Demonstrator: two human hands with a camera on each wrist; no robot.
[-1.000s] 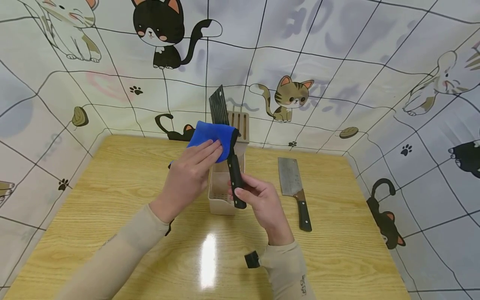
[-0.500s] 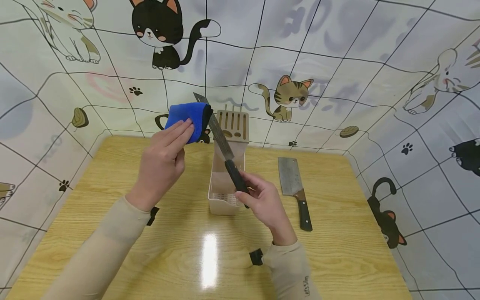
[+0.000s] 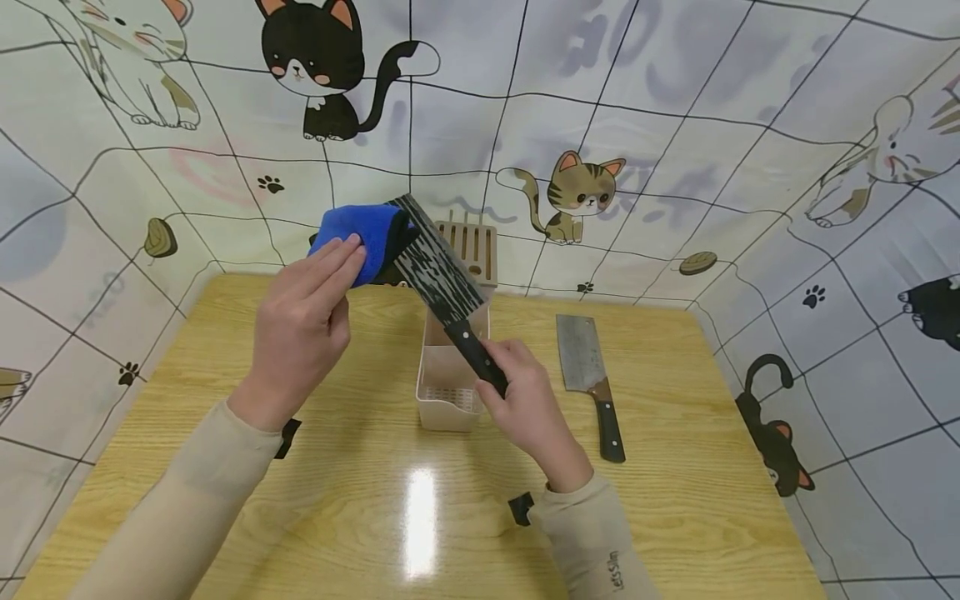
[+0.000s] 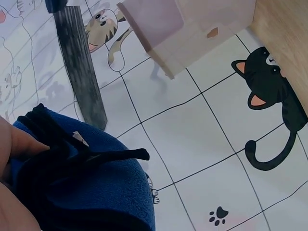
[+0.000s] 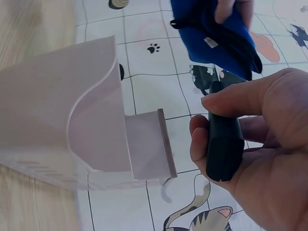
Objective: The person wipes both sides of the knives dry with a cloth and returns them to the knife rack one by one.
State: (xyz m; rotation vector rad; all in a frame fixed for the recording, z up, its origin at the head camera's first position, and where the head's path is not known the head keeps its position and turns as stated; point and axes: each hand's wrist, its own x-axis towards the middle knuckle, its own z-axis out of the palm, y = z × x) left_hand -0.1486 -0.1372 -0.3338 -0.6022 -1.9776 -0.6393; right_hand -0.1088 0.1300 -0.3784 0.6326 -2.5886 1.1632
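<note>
My right hand [image 3: 528, 408] grips the black handle of a cleaver [image 3: 442, 279], whose broad blade with dark streaks points up and to the left. In the right wrist view, thumb and fingers wrap round the handle [image 5: 225, 149]. A folded blue cloth [image 3: 352, 237] with black edging is held by my left hand [image 3: 296, 333], thumb against fingers. It sits at the blade's upper left end; whether it touches the blade is unclear. In the left wrist view, the blade [image 4: 79, 67] appears narrow beside the cloth [image 4: 110, 183]. Behind the cleaver stands a pale knife holder [image 3: 447, 412], partly hidden.
A second cleaver [image 3: 588, 367] with a black handle lies on the wooden table [image 3: 675, 500] to the right. The holder's slotted top [image 3: 483, 250] leans near the back wall. Cat-patterned sheeting [image 3: 465, 108] lines the back and sides.
My left hand and the cloth have moved left, away from the middle of the blade. The cleaver has tilted left and turned, so its broad face now shows. The other cleaver stays put.
</note>
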